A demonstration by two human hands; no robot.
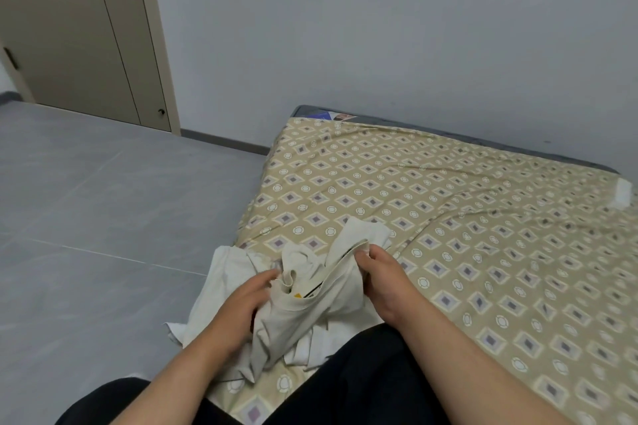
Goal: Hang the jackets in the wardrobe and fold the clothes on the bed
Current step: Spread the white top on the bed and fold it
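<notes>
Now | left hand clutching bunched cream garment | right hand pinching its edge | on bed

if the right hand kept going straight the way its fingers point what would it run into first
The right hand points up and left, its grip shut on the cream garment. Going straight on, it would first push into that bunched cloth, then probably the patterned bedsheet beyond, though depth is unclear.

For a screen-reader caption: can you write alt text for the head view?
Left hand and right hand grip a crumpled off-white cloth garment at the near corner of a bed with a beige diamond-patterned sheet, grey tiled floor on the left.
</notes>
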